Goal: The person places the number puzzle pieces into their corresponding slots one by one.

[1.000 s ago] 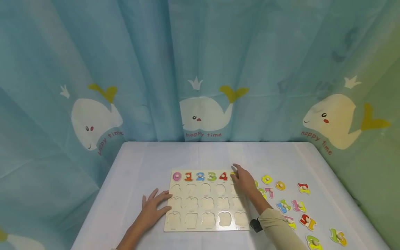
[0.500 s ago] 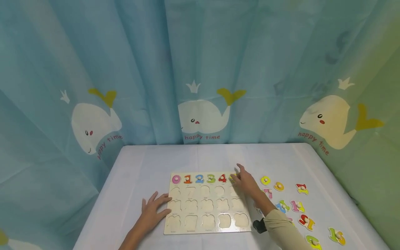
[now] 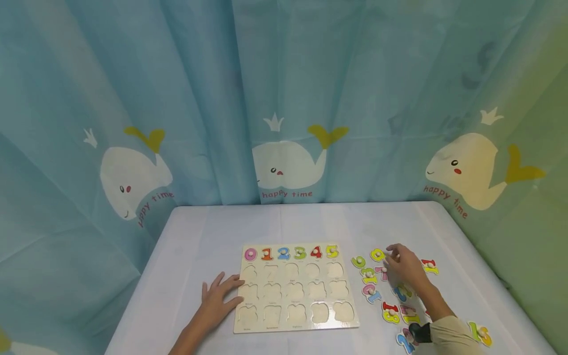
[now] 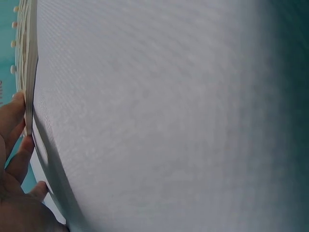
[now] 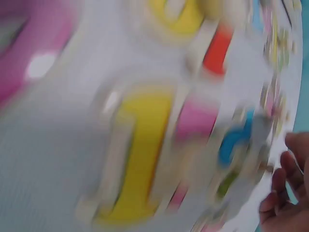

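A pale number puzzle board [image 3: 284,270] lies on the table, with knobbed numbers 0 to 5 along its top row; the yellow 5 [image 3: 332,252] is at the end. My left hand [image 3: 215,301] rests its fingertips against the board's left edge, also seen in the left wrist view. My right hand [image 3: 406,267] hovers over the loose pieces with loosely bent fingers, beside a round yellow number piece [image 3: 377,255] and a pink 7 [image 3: 379,271]. Nothing shows in its fingers in the right wrist view, which is blurred. The hand covers some pieces.
Several loose number pieces lie right of the board, including a green one [image 3: 358,262], a red and yellow 18 [image 3: 390,312] and a two-digit piece [image 3: 480,334] near the right side. A blue curtain [image 3: 204,98] with whales hangs behind the white table [image 3: 213,227].
My right hand has left the yellow 5 in the board's top row and moved right, over the loose pieces. The left hand has stayed at the board's edge.
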The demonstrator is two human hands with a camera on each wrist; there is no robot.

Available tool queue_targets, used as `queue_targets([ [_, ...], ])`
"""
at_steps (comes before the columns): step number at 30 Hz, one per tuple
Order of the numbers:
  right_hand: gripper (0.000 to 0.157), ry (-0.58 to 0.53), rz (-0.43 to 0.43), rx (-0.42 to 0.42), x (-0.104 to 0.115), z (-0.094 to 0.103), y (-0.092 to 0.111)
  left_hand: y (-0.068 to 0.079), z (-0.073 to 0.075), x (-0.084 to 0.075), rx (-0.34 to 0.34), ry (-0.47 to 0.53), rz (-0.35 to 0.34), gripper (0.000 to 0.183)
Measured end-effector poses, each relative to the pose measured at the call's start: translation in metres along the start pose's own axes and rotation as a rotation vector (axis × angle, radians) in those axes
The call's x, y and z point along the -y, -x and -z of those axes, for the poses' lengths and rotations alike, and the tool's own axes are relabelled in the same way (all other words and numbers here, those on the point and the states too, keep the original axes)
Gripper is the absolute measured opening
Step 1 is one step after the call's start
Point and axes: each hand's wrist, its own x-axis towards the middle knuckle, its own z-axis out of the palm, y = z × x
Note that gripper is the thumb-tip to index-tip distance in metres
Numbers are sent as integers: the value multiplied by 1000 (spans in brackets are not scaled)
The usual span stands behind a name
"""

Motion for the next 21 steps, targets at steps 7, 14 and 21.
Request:
queue_targets([
  [7, 29, -20, 39, 90, -27, 17, 11, 0, 0, -1, -5, -1, -5, 35],
  [14, 28, 16, 40, 27, -28, 16, 15, -1, -2, -1, -1, -8, 1, 36],
  [21, 37, -24, 11, 10, -8, 6, 13, -1, -1, 1, 0, -8, 6, 36],
])
